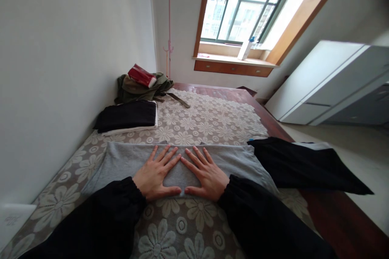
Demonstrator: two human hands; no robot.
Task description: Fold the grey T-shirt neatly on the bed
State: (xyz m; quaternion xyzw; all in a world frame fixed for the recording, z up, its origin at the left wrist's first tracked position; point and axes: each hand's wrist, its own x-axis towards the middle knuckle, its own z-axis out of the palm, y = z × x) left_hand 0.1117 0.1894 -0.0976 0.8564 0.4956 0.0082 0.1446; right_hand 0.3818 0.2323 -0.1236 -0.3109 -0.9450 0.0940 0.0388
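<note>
So, going left to right: a folded black garment (127, 116) sits stacked on something white near the bed's left edge by the wall, with an olive pile (138, 89) and a red packet (141, 75) behind it at the far left corner; looks like a done-with stack kept out of the way. The grey garment (127, 161) lies spread flat across the near part of the bed (212, 119); left hand (156, 174) and right hand (205, 175) press on its middle, fingers open and splayed flat, gripping nothing, thumbs nearly touching, probably pinning or smoothing the cloth. Another black garment (304, 166) drapes over the bed's right edge. Lace floral cover, white walls, pink coat stand (169, 16), bright window (246, 4), white cabinet (328, 85) on the right.
</note>
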